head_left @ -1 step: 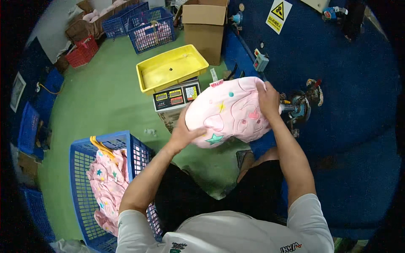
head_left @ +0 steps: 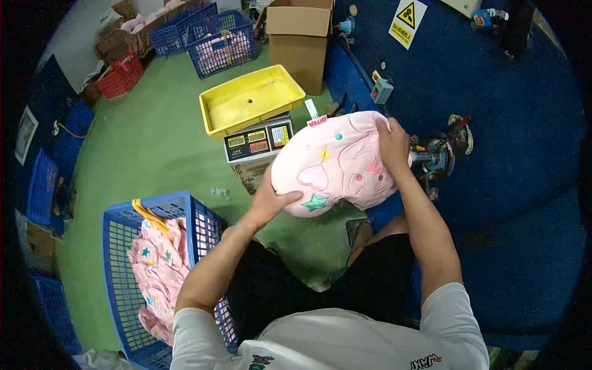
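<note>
A pink plush toy with embroidered eyes, stars and a small red label is held up in front of me, plump and rounded. My left hand grips its lower left edge, thumb lying on the front. With my right hand I clasp its upper right side, near a metal nozzle that sticks out from the blue machine wall. The toy's right end is against or very near this nozzle; whether the nozzle goes inside is hidden. The fingers behind the toy are out of sight.
A blue basket of flat pink plush skins stands at my left. Beyond the toy are a digital scale carrying a yellow tray, and a tall cardboard box. A small control box hangs on the blue wall.
The plush toy looks slightly fuller and smoother at its front. Both hands keep nearly the same places on it.
</note>
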Motion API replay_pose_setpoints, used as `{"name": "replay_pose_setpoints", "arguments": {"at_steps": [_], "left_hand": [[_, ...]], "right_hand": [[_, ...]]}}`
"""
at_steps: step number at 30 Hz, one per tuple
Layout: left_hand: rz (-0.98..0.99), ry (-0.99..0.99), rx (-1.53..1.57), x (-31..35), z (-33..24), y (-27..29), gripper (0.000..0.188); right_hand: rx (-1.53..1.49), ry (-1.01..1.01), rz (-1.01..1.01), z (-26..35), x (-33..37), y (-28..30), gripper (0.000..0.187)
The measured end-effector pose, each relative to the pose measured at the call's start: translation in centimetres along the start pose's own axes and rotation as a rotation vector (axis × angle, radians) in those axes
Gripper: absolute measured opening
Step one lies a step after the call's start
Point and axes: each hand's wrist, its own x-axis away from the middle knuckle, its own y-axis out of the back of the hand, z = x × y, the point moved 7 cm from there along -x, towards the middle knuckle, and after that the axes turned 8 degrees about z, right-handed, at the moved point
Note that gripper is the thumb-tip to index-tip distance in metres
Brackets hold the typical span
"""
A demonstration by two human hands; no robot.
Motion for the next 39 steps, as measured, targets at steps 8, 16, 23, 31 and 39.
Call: {"name": "replay_pose_setpoints", "arguments": {"at_steps": [8,16,23,31,39], "left_hand": [[-0.183,0.25,0.187,-1.0,1.0,1.5,0.088],[-0.21,0.247,0.196,1.2,1.1,0.4,0.083],[-0.311,0.221,0.405,0.5,0.4,3.0,0.08],[-0.281,0.151,0.13,1.7,0.6,1.5,0.08],[-0.3,0.146,0.122,1.9,3.2,1.7,0.079]], "right_hand": [[-0.074,0.012,-0.199,-0.9,0.1,0.4,0.047],[0.036,0.045,-0.129,0.2,0.5,0.3,0.047],[0.044,0.096,-0.127,1.1,0.7,0.1,0.045],[0.091,0.094,-0.075,1.4,0.9,0.0,0.045],[0.054,0.129,-0.111,1.1,1.0,0.0,0.046]]}}
